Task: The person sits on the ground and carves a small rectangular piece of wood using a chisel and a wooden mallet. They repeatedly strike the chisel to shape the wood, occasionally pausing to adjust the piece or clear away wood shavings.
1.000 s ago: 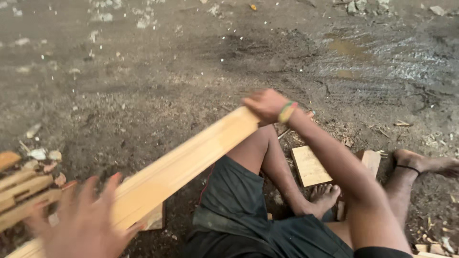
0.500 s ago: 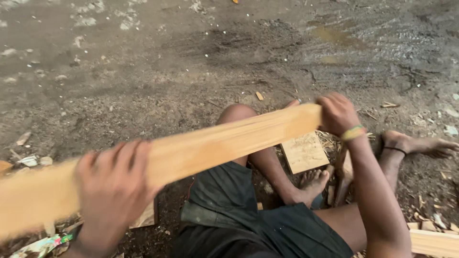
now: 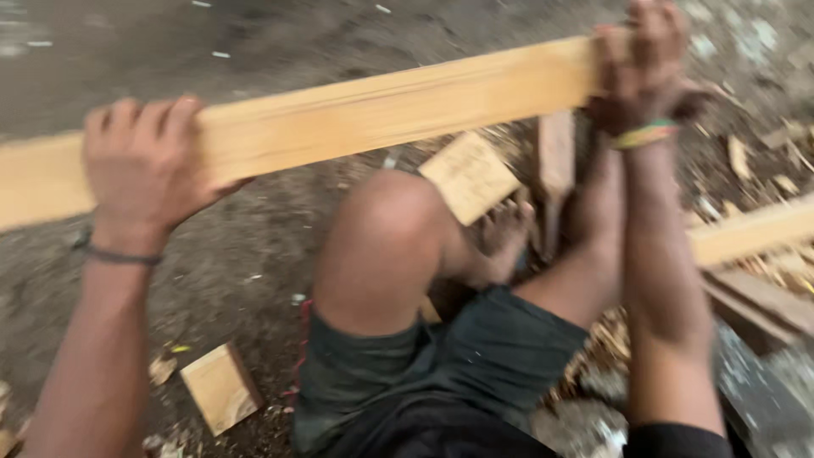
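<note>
Plank [image 3: 381, 114] raised since earlier | left hand [image 3: 148, 161], right hand [image 3: 640, 68] apparently clamped on it

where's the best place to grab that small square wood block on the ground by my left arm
Probably by two opposite side edges, coming straight down from above. The small square block lies flat on the dirt, broad face up, so only its thin edges offer a grip. Nothing touches it. Both the left hand and right hand are wrapped around the long plank.

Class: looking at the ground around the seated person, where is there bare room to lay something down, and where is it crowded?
Bare dirt lies between the left hand, the knee and the small wood block. Right of the legs, planks and wood chips crowd the ground.
</note>
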